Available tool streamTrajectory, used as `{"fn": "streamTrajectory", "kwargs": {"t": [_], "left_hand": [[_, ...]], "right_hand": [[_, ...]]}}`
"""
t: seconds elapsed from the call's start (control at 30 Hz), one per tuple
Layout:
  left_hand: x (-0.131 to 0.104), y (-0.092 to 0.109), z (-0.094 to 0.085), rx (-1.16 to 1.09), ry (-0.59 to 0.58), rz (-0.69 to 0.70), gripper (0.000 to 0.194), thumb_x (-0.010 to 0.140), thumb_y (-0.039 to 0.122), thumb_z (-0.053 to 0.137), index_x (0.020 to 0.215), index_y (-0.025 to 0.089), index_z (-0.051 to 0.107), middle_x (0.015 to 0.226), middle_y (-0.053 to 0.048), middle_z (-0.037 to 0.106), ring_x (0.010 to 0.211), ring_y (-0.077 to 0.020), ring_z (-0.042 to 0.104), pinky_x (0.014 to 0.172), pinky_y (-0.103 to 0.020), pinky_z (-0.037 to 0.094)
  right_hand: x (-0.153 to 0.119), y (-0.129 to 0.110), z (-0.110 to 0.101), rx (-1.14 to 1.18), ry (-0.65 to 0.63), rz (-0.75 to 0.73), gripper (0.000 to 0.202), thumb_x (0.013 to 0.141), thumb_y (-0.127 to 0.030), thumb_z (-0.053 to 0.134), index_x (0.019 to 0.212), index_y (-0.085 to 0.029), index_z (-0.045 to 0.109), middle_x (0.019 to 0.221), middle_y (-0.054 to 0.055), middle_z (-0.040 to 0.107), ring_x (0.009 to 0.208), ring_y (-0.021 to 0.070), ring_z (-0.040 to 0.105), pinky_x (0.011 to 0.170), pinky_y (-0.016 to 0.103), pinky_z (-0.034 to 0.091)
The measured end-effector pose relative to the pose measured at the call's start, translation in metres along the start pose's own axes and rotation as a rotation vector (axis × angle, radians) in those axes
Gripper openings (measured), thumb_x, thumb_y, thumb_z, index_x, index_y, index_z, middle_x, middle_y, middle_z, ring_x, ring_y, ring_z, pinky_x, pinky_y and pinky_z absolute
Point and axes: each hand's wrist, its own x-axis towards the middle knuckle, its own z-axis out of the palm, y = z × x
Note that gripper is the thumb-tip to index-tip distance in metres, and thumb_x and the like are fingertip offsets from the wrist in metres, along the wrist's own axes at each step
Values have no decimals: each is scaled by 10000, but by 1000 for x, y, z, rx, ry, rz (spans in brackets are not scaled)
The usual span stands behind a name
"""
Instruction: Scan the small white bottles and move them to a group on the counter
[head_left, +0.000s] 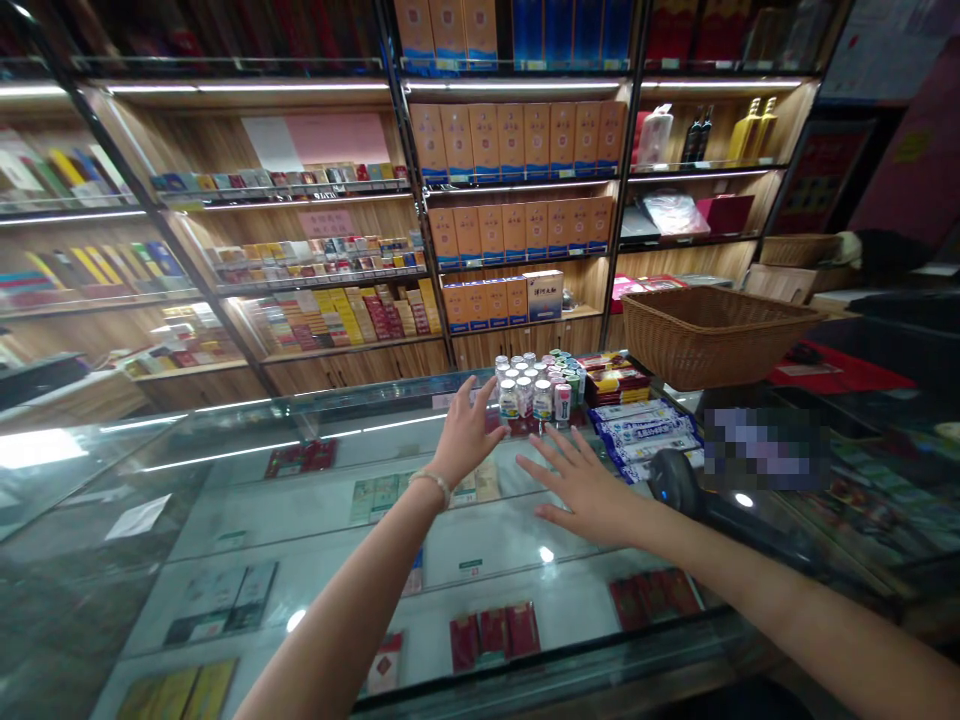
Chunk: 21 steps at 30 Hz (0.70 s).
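My left hand (469, 432) reaches over the glass counter (300, 510), fingers apart, beside the near left edge of a cluster of small white-capped bottles (525, 390). Whether its fingertips touch a bottle I cannot tell. My right hand (577, 485) is spread palm down over the glass, just in front of the same cluster, and holds nothing. To its right lie blue-and-white long packets (645, 432) in a display box. Behind them sit stacked red-and-yellow packs (613, 378). A black handheld scanner (675, 482) stands near my right wrist.
A brown wicker basket (712, 335) stands at the counter's right rear. Inside the glass case are flat red packs (495, 635) and green packs (379, 495). Shelves behind hold orange boxes (510, 140) and many small packs. A paper slip (139, 516) lies at left.
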Motion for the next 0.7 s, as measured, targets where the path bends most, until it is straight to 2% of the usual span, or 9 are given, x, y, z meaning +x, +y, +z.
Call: {"fn": "streamTrajectory", "kwargs": {"t": [0.13, 0.27, 0.47, 0.7], "left_hand": [[24, -8, 17, 33, 29, -22, 732, 769, 297, 807, 1442, 274, 518, 1551, -156, 367, 1457, -369, 373, 1195, -558, 359], [41, -16, 24, 56, 44, -57, 521, 800, 331, 782, 1300, 243, 661, 1526, -157, 411, 1445, -365, 385, 1209, -532, 342], [53, -23, 34, 62, 41, -112, 453, 799, 416, 781, 1214, 246, 719, 1507, -143, 462, 1450, -368, 376, 1216, -540, 317], [54, -25, 44, 69, 44, -161, 406, 799, 434, 778, 1163, 260, 742, 1486, -132, 500, 1447, -370, 379, 1208, -543, 319]], "right_hand": [[12, -3, 12, 0, 30, 78, 614, 1010, -578, 430, 1553, -291, 421, 1668, 128, 287, 1555, 394, 163, 1226, 691, 119], [12, -9, 23, 1, 46, 129, 554, 1021, -553, 414, 1498, -289, 510, 1632, 128, 370, 1545, 400, 200, 1221, 700, 106], [8, -8, 27, 11, 64, 190, 528, 1020, -528, 425, 1473, -286, 546, 1616, 126, 396, 1540, 395, 226, 1223, 699, 88], [9, 0, 30, 14, 79, 236, 581, 1015, -571, 404, 1548, -340, 423, 1667, 107, 273, 1563, 378, 130, 1221, 693, 18]]}}
